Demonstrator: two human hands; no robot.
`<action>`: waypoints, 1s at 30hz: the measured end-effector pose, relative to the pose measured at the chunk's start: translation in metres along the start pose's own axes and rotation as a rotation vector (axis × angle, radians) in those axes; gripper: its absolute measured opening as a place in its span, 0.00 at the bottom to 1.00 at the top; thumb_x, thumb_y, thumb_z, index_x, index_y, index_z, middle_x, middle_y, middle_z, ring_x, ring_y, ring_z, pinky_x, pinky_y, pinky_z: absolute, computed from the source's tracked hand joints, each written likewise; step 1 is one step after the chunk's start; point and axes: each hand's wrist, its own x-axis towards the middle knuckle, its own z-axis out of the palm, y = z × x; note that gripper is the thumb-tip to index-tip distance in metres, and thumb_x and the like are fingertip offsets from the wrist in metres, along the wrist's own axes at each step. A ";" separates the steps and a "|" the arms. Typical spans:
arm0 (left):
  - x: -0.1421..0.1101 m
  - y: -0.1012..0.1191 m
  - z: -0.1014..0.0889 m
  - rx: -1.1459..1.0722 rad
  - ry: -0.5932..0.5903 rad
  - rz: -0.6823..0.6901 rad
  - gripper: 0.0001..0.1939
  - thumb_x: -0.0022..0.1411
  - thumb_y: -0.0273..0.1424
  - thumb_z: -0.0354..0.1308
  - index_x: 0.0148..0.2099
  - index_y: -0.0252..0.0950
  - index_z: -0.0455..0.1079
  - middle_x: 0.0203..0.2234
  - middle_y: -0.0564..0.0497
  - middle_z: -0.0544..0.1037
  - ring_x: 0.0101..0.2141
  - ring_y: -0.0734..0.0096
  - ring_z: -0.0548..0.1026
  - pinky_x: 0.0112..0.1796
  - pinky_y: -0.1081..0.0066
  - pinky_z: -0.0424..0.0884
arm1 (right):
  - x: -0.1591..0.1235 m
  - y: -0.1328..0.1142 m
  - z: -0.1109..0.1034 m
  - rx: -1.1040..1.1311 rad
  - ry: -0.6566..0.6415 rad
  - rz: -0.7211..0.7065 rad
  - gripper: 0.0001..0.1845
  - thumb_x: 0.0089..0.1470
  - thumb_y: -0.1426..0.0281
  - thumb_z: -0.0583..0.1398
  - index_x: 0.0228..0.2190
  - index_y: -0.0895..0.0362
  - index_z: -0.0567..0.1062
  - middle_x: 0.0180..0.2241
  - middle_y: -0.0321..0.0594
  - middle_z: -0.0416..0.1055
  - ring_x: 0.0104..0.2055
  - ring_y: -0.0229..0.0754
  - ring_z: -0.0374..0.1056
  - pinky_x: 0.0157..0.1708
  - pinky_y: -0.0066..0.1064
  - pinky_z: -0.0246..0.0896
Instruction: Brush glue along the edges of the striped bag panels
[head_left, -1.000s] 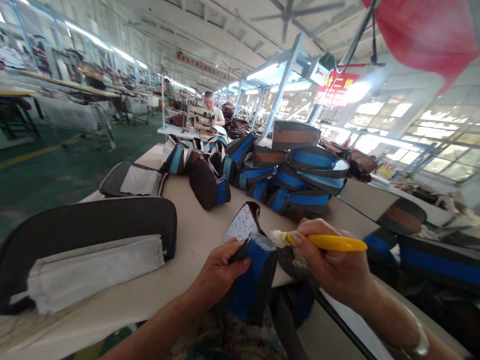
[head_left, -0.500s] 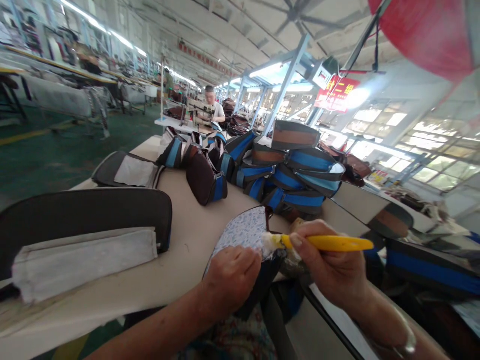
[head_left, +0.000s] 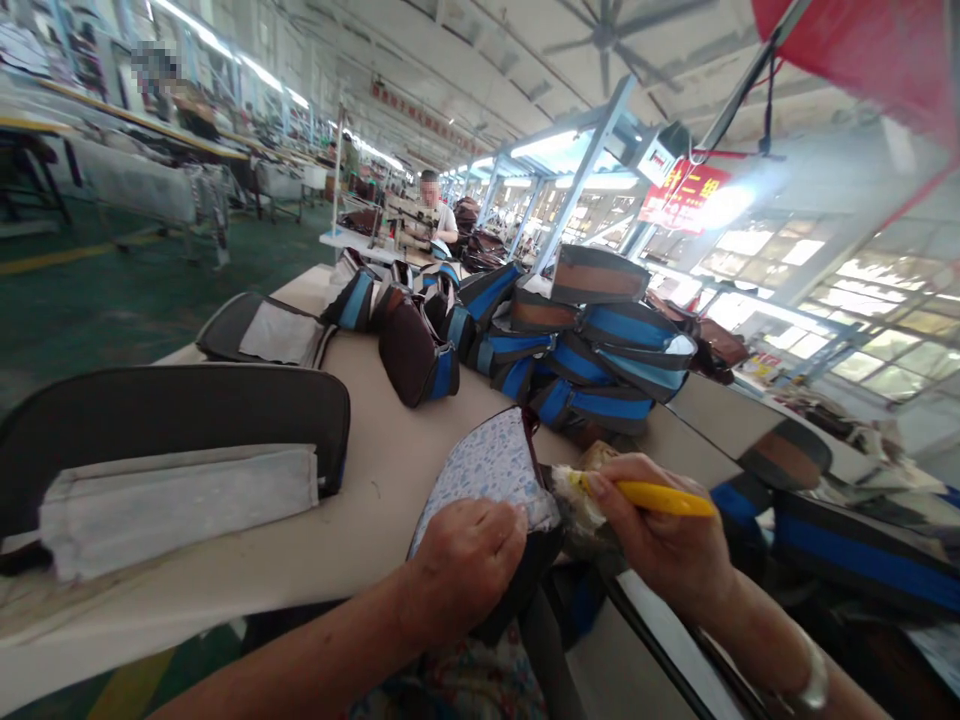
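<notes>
My left hand [head_left: 469, 555] is closed on the near edge of a bag piece [head_left: 487, 455], whose light lining with a blue print faces up. Dark fabric of the same piece hangs below my fingers. In my right hand [head_left: 667, 530] is a brush with a yellow handle [head_left: 664, 498], pinched between thumb and fingers. Its pale bristles, messy with whitish stuff, are just right of the lining's edge. Behind the bristles stands a container wrapped in clear plastic [head_left: 589, 525], partly hidden by my right hand.
Blue and grey bags [head_left: 600, 360] are piled at the back right. A dark brown bag [head_left: 416, 355] stands mid-table. Grey panels with white pieces [head_left: 187, 500] lie left on the table [head_left: 367, 540]. A person [head_left: 442, 215] sits at a machine farther back.
The brush has moved from over the lining to the right, off its edge and towards the container, and its handle has tilted. My left hand keeps its hold on the bag piece.
</notes>
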 end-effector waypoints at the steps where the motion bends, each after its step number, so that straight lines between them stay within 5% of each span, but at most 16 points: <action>1: 0.000 0.001 -0.001 0.007 -0.014 0.000 0.09 0.68 0.25 0.51 0.48 0.29 0.68 0.28 0.51 0.72 0.27 0.67 0.70 0.27 0.63 0.64 | 0.000 0.001 -0.001 0.012 0.022 0.033 0.02 0.63 0.71 0.60 0.35 0.53 0.72 0.29 0.34 0.72 0.28 0.38 0.69 0.29 0.33 0.62; 4: 0.002 0.002 -0.003 0.021 -0.015 -0.014 0.06 0.68 0.24 0.52 0.44 0.31 0.69 0.26 0.53 0.71 0.25 0.68 0.68 0.26 0.62 0.62 | 0.001 -0.004 -0.005 0.107 0.044 0.026 0.02 0.63 0.72 0.59 0.37 0.53 0.71 0.31 0.35 0.73 0.29 0.38 0.68 0.30 0.33 0.62; 10: 0.005 0.003 -0.005 0.015 -0.007 0.002 0.08 0.68 0.25 0.51 0.46 0.30 0.69 0.27 0.51 0.72 0.26 0.67 0.69 0.26 0.63 0.62 | 0.001 -0.006 0.000 0.005 -0.275 -0.286 0.05 0.62 0.75 0.58 0.34 0.54 0.66 0.24 0.33 0.67 0.25 0.39 0.63 0.35 0.38 0.62; 14: 0.002 0.004 -0.004 0.011 -0.025 -0.005 0.06 0.68 0.25 0.51 0.43 0.32 0.70 0.25 0.53 0.71 0.25 0.68 0.69 0.25 0.63 0.61 | -0.001 -0.009 -0.001 0.036 -0.207 -0.300 0.07 0.60 0.77 0.59 0.36 0.55 0.66 0.26 0.34 0.68 0.26 0.39 0.63 0.37 0.39 0.63; 17: -0.001 -0.002 -0.003 0.005 -0.017 -0.015 0.07 0.69 0.26 0.51 0.44 0.33 0.70 0.25 0.52 0.72 0.25 0.68 0.70 0.26 0.64 0.62 | -0.006 -0.016 -0.002 0.090 -0.282 -0.275 0.07 0.60 0.77 0.58 0.34 0.54 0.66 0.25 0.33 0.67 0.25 0.39 0.62 0.40 0.42 0.63; 19: -0.003 -0.012 -0.004 -0.041 0.009 -0.035 0.09 0.69 0.26 0.50 0.47 0.33 0.70 0.27 0.50 0.74 0.27 0.68 0.71 0.27 0.66 0.65 | -0.010 -0.019 -0.005 0.159 -0.258 -0.177 0.07 0.60 0.76 0.59 0.33 0.53 0.68 0.24 0.33 0.67 0.25 0.40 0.61 0.41 0.43 0.63; 21: -0.005 -0.027 -0.006 -0.134 0.028 -0.088 0.09 0.69 0.28 0.51 0.48 0.34 0.70 0.29 0.49 0.75 0.29 0.69 0.73 0.30 0.68 0.68 | -0.014 -0.019 -0.007 0.378 -0.002 0.105 0.05 0.59 0.74 0.62 0.33 0.52 0.71 0.28 0.36 0.70 0.27 0.40 0.64 0.39 0.40 0.64; 24: -0.011 -0.052 -0.009 -0.317 -0.029 -0.190 0.08 0.68 0.31 0.54 0.47 0.37 0.71 0.34 0.49 0.78 0.34 0.70 0.76 0.35 0.71 0.71 | -0.016 -0.017 0.004 0.760 0.370 0.537 0.06 0.62 0.65 0.61 0.32 0.51 0.72 0.23 0.33 0.65 0.20 0.37 0.58 0.20 0.30 0.58; 27: -0.019 -0.068 -0.013 -0.379 -0.088 -0.441 0.10 0.66 0.33 0.58 0.49 0.38 0.68 0.38 0.50 0.79 0.38 0.68 0.78 0.39 0.71 0.72 | -0.017 -0.018 0.039 1.174 0.380 0.733 0.13 0.63 0.60 0.57 0.29 0.52 0.71 0.15 0.25 0.50 0.11 0.31 0.39 0.11 0.25 0.42; 30: -0.027 -0.075 -0.018 -0.309 -0.078 -0.664 0.07 0.66 0.34 0.57 0.46 0.38 0.68 0.35 0.51 0.79 0.37 0.66 0.78 0.39 0.69 0.72 | -0.015 -0.024 0.086 1.663 0.364 0.859 0.12 0.58 0.59 0.61 0.29 0.54 0.72 0.14 0.24 0.52 0.10 0.28 0.38 0.12 0.23 0.47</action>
